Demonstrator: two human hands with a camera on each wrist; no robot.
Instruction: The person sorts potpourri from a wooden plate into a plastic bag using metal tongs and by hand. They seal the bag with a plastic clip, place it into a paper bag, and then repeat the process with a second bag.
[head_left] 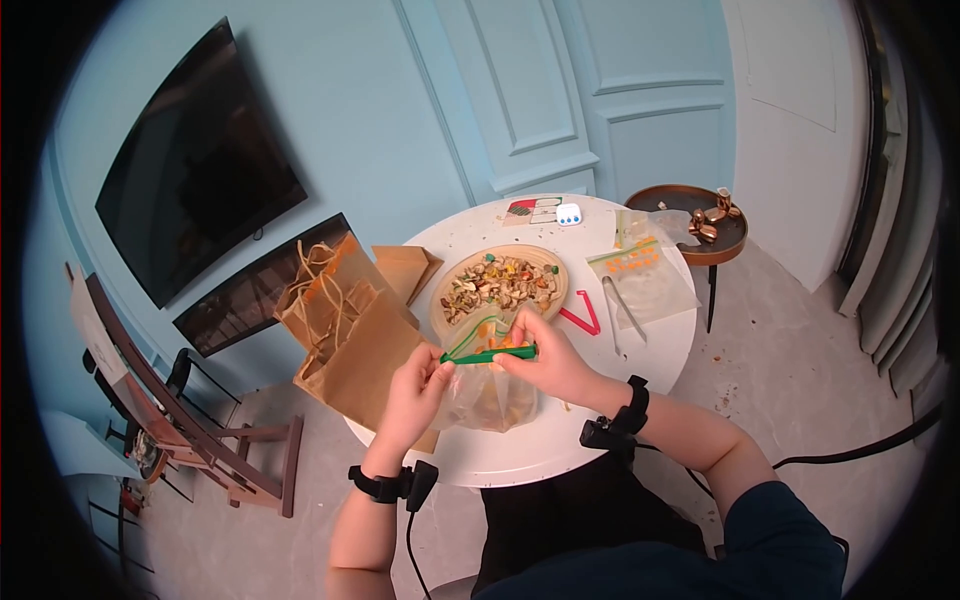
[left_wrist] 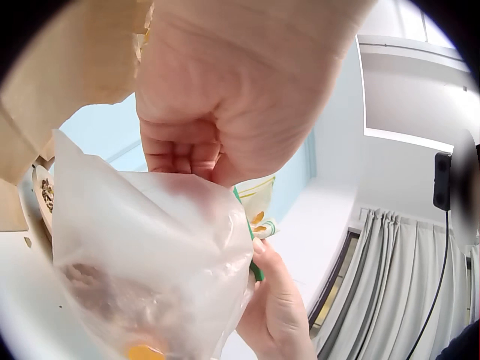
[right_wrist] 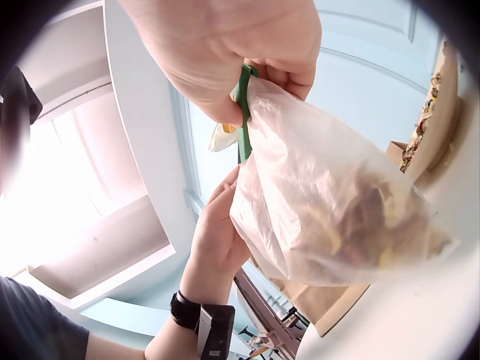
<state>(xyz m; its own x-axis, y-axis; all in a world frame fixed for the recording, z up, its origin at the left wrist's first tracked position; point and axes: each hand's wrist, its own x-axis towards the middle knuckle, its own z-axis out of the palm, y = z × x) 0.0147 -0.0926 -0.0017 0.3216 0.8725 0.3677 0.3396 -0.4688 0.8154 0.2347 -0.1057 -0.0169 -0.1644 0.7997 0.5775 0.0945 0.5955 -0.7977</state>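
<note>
A translucent bag with brownish pieces inside is held up near the table's front edge; its cloudy side fills much of the left wrist view and the right wrist view. Across its upper part lies a green clip. My left hand pinches the clip's left end and the bag there. The right hand grips the clip near its right end, thumb below and fingers curled over. Whether the clip is fully closed, I cannot tell.
Behind the bag stands a round tray of mixed dried pieces. Brown paper bags stand at the left. To the right lie a pink clip, tweezers, a printed zip bag. A white object sits at the back.
</note>
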